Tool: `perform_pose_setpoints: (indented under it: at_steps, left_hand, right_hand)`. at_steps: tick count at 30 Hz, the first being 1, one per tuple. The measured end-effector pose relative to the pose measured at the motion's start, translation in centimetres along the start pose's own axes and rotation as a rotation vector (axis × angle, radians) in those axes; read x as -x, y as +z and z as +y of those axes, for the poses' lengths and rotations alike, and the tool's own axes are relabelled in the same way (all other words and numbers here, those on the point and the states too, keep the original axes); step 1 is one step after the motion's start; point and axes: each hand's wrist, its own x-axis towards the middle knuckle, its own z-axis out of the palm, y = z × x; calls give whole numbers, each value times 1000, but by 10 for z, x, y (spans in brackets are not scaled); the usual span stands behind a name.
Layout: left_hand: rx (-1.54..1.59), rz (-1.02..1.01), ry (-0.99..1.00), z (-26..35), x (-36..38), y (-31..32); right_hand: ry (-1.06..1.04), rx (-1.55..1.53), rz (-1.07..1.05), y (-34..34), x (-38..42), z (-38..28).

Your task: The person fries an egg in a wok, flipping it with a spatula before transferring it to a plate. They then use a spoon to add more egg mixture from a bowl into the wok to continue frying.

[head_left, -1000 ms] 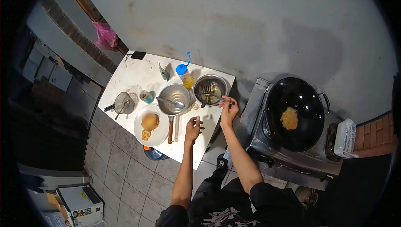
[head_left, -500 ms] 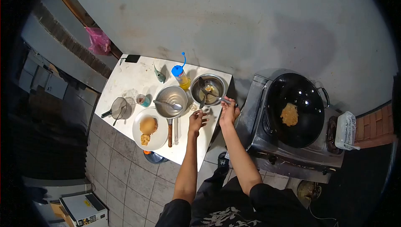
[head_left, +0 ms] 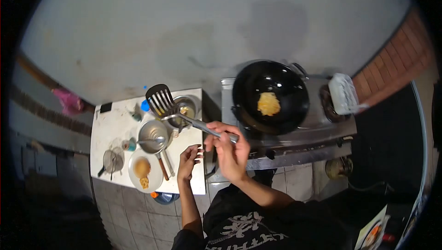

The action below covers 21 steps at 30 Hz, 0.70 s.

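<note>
My right hand (head_left: 230, 151) holds the grey handle of a black slotted spatula (head_left: 162, 100), its head raised over the table's back edge. Lower and to the left, my left hand (head_left: 188, 161) has its fingers apart over the white table, with nothing in them. Behind the spatula is a metal bowl (head_left: 189, 105) with some yellowish food inside, partly covered by it. To the right, a golden fried piece (head_left: 268, 104) lies in the black wok (head_left: 292, 107) on the stove.
On the white table (head_left: 108, 125) are a pot (head_left: 148, 132) with a spoon, a plate (head_left: 158, 174) with food, a strainer (head_left: 108, 159) and a small jar (head_left: 129, 145). A white plastic container (head_left: 343, 94) stands right of the wok.
The spatula has come up out of the metal bowl in my right hand. The view has turned to the right, so the wok now appears nearer the middle.
</note>
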Motion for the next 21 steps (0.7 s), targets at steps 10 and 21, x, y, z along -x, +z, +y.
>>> perform_pose_setpoints:
  at_steps: [10,21]
  left_hand:
    - [-93,-148,320,67,-17,94]
    - [-446,215,516,67,-28,152]
  right_hand:
    - [-250,625,312,-137,-8,-138]
    - [114,842,191,-216,-41,-110]
